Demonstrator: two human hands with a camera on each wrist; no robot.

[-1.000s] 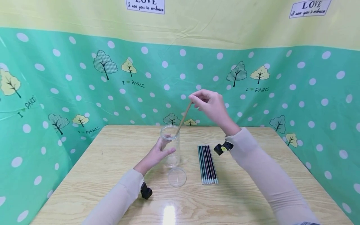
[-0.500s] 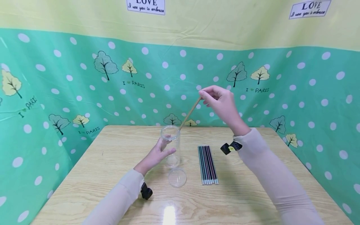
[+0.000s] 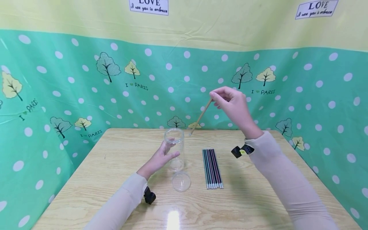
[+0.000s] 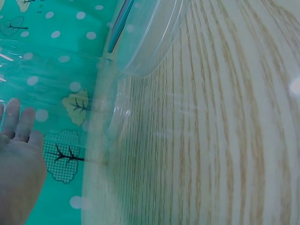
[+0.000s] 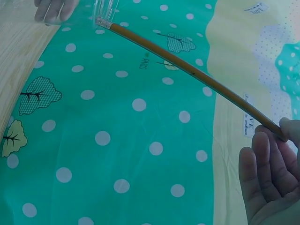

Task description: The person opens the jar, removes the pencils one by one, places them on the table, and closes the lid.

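Note:
In the head view my right hand (image 3: 231,103) is raised over the table and pinches a yellow-brown pencil (image 3: 202,114) by its upper end. The pencil slants down to the left, its eraser end (image 5: 103,23) lowest, to the right of the jar's rim. A tall clear jar (image 3: 180,150) stands upright on the table with its mouth uncovered. Around the jar's left side my left hand (image 3: 161,158) holds it, thumb in front and fingers behind, seen through the clear wall. Nothing shows inside the jar but its bottom.
A clear round lid (image 3: 181,181) lies in front of the jar. To its right several dark striped pencils (image 3: 212,168) lie side by side in a row, eraser ends toward me. A patterned green cloth (image 3: 161,105) hangs behind the wooden table (image 3: 115,159).
My right hand has moved to the right, drawing the pencil from the jar's mouth to beside and outside its rim. The left hand and jar have stayed in place.

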